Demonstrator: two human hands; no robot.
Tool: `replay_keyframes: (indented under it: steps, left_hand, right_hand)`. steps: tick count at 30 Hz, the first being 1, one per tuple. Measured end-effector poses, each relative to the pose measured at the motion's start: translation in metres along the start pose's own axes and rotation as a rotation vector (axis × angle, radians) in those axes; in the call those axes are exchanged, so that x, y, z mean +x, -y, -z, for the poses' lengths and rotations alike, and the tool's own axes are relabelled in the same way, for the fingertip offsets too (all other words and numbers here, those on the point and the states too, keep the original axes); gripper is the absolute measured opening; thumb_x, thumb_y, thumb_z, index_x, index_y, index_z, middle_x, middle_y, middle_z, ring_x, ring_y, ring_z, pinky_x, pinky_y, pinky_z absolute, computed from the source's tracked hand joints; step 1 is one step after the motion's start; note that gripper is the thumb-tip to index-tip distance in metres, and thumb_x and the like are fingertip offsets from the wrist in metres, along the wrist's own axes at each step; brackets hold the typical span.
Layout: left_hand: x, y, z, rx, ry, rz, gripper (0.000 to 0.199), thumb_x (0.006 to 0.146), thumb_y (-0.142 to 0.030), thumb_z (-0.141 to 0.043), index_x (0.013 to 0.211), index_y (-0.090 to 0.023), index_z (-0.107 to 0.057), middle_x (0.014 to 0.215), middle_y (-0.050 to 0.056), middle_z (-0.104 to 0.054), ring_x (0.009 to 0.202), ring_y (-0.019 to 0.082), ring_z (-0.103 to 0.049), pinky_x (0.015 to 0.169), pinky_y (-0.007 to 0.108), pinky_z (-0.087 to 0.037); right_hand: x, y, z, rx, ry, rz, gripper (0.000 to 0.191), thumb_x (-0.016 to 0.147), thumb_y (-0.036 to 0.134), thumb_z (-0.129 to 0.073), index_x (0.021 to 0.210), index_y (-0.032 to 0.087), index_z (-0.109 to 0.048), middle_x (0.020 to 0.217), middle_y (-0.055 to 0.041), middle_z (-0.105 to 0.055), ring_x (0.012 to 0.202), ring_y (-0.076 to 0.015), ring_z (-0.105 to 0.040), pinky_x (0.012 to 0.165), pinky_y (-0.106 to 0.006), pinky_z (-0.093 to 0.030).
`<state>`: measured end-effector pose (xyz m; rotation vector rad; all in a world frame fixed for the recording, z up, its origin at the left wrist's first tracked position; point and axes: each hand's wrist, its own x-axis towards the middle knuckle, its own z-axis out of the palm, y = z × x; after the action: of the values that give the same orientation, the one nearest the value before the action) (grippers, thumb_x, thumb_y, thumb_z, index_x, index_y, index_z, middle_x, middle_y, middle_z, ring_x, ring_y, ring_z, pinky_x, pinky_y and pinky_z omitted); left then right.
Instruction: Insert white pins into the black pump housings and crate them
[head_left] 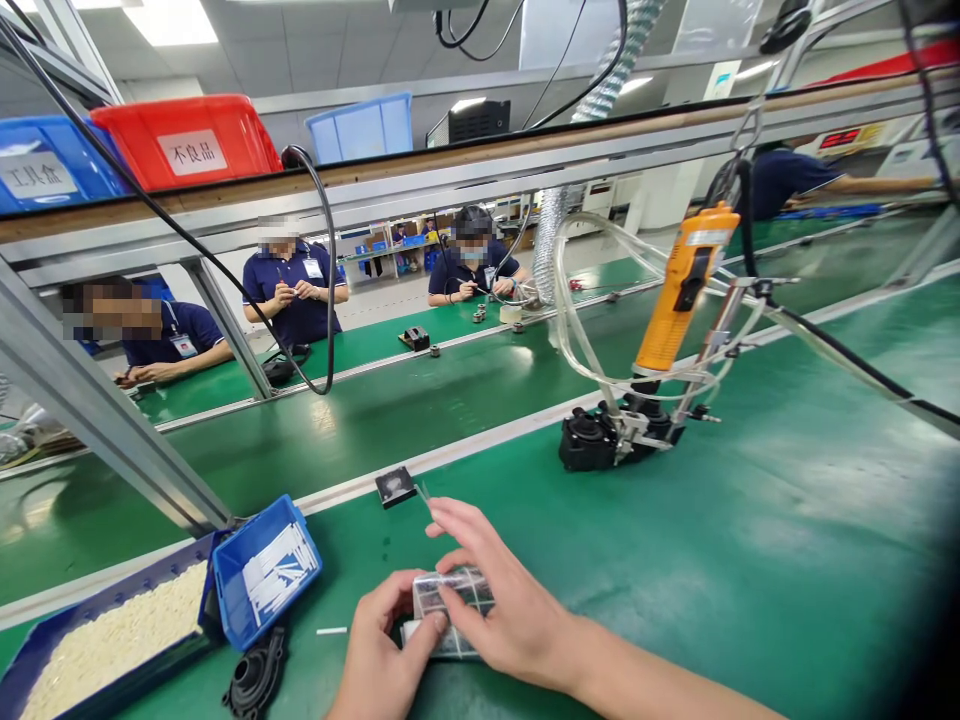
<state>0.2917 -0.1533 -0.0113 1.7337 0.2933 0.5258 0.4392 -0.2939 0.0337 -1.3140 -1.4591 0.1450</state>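
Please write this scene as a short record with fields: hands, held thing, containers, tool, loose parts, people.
left hand: thumb and fingers on the clear divided box; left hand
right hand: thumb against the box, other fingers extended; right hand
held thing: clear divided box, contents unclear
containers: blue bin of white sticks; dark blue tray of cream pieces
tool: orange-handled tool, tilted
loose parts: black round part; single white stick
people: several, across the line

Green counter [750, 560] is bearing | blue tray [169, 660], left | blue bin [231, 590], adjoining it | black molded part [255, 675] and white stick [331, 631], lying nearby | black block [395, 487] and black fixture [589, 440], resting beyond
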Motion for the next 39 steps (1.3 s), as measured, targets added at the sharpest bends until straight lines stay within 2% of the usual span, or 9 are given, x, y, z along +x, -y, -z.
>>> replay_keyframes:
  steps: [11,14,17,21,26,29,32,36,39]
  left_hand:
    - [-0.003,-0.006,-0.012,-0.077,-0.109,0.021,0.039,0.087,-0.05,-0.081,0.111,-0.019,-0.082,0.104,0.012,-0.085,0.085,0.025,-0.076,0.086,0.035,-0.064]
    - [0.001,-0.007,-0.008,-0.177,-0.099,0.066,0.042,0.082,-0.048,-0.088,0.111,-0.019,-0.079,0.106,0.011,-0.083,0.094,0.027,-0.077,0.09,0.034,-0.063]
    - [0.005,-0.008,-0.002,-0.254,-0.112,0.114,0.039,0.083,-0.05,-0.088,0.099,-0.017,-0.076,0.091,0.007,-0.08,0.085,0.022,-0.075,0.078,0.026,-0.06]
    - [0.008,-0.014,0.0,-0.382,-0.21,0.16,0.041,0.089,-0.057,-0.081,0.097,-0.018,-0.069,0.085,0.004,-0.078,0.076,0.018,-0.072,0.07,0.023,-0.056]
    - [0.013,-0.01,0.015,-0.293,-0.416,0.146,0.06,0.078,-0.064,-0.088,0.113,-0.019,-0.069,0.109,0.009,-0.081,0.101,0.026,-0.078,0.088,0.03,-0.063]
    - [0.022,0.005,0.026,-0.276,-0.472,0.172,0.068,0.067,-0.066,-0.094,0.11,-0.019,-0.07,0.109,0.01,-0.082,0.109,0.029,-0.078,0.089,0.028,-0.064]
    - [0.025,0.011,0.025,-0.279,-0.468,0.142,0.066,0.07,-0.065,-0.093,0.109,-0.018,-0.071,0.107,0.009,-0.082,0.107,0.028,-0.079,0.088,0.028,-0.065]
    - [0.019,0.0,0.011,-0.264,-0.499,0.059,0.056,0.08,-0.063,-0.087,0.109,-0.019,-0.071,0.103,0.007,-0.081,0.099,0.024,-0.079,0.088,0.026,-0.063]
    - [0.015,-0.009,0.005,-0.264,-0.521,0.05,0.054,0.08,-0.063,-0.087,0.107,-0.019,-0.07,0.103,0.007,-0.08,0.099,0.023,-0.078,0.088,0.026,-0.063]
  right_hand:
    - [-0.007,0.006,-0.006,-0.244,0.059,0.174,0.083,0.093,-0.004,-0.049,0.166,0.028,-0.025,0.161,-0.022,-0.038,0.153,-0.0338,-0.044,0.109,-0.047,-0.061]
    - [-0.008,0.018,-0.006,-0.007,0.065,0.087,0.088,0.088,-0.003,-0.056,0.164,0.031,-0.028,0.159,-0.0202,-0.04,0.15,-0.0336,-0.048,0.107,-0.045,-0.063]
    - [-0.005,0.025,0.0,0.208,-0.067,-0.018,0.084,0.088,0.003,-0.06,0.161,0.035,-0.033,0.166,-0.0175,-0.032,0.143,-0.0315,-0.055,0.096,-0.039,-0.068]
    - [0.005,0.011,0.015,0.024,-0.296,-0.036,0.065,0.097,0.012,-0.059,0.156,0.034,-0.042,0.166,-0.0143,-0.032,0.149,-0.0332,-0.047,0.103,-0.045,-0.064]
    - [0.013,-0.026,0.03,-0.283,-0.286,0.012,0.064,0.101,0.016,-0.058,0.159,0.031,-0.037,0.167,-0.016,-0.032,0.151,-0.0353,-0.042,0.111,-0.055,-0.059]
    - [0.014,-0.039,0.034,-0.21,-0.333,0.008,0.06,0.101,0.016,-0.057,0.156,0.032,-0.041,0.165,-0.0154,-0.032,0.142,-0.031,-0.051,0.101,-0.047,-0.066]
    - [0.017,-0.036,0.03,-0.066,-0.424,-0.103,0.051,0.103,0.02,-0.056,0.152,0.033,-0.044,0.163,-0.0137,-0.032,0.134,-0.0261,-0.057,0.095,-0.041,-0.069]
    - [0.015,-0.021,0.018,0.033,-0.417,-0.189,0.047,0.105,0.025,-0.055,0.15,0.035,-0.045,0.162,-0.0124,-0.032,0.132,-0.0249,-0.057,0.09,-0.037,-0.068]
    - [0.011,-0.017,0.011,0.048,-0.406,-0.242,0.052,0.104,0.028,-0.057,0.153,0.036,-0.041,0.163,-0.0108,-0.031,0.139,-0.0262,-0.051,0.101,-0.043,-0.064]
